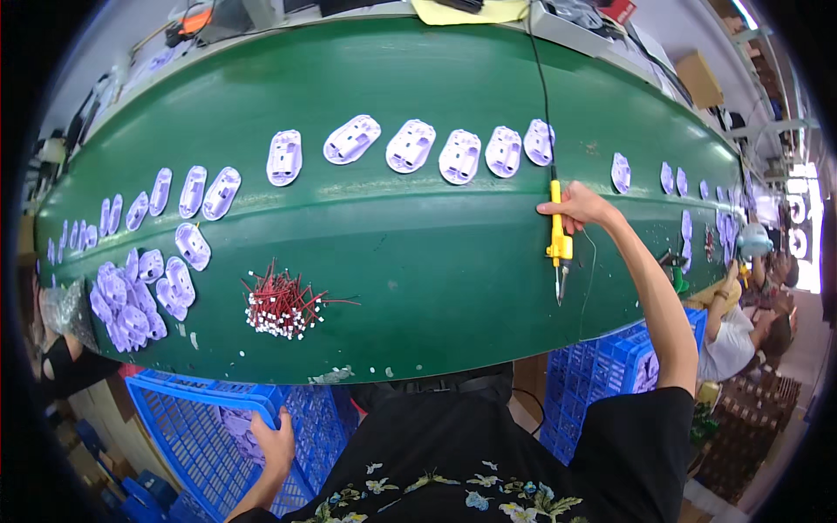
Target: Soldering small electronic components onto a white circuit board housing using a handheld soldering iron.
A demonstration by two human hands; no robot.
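1. Two hands are busy: the right hand (582, 207) grips a yellow soldering iron (558, 241), tip pointing down toward the near edge of the green belt (453, 261).
2. Left hand (277, 446) lies spread on the blue crate (205, 427) below the belt; the iron's tip is best kept off the belt.
3. Red wire bundle (283, 305) sits near-left, well apart from the iron; white housings (410, 145) line the far side.

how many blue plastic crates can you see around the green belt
2. One blue crate sits below the belt's near edge at lower left, with the left hand on its rim. The other blue crate stands at lower right, partly hidden behind the right arm.
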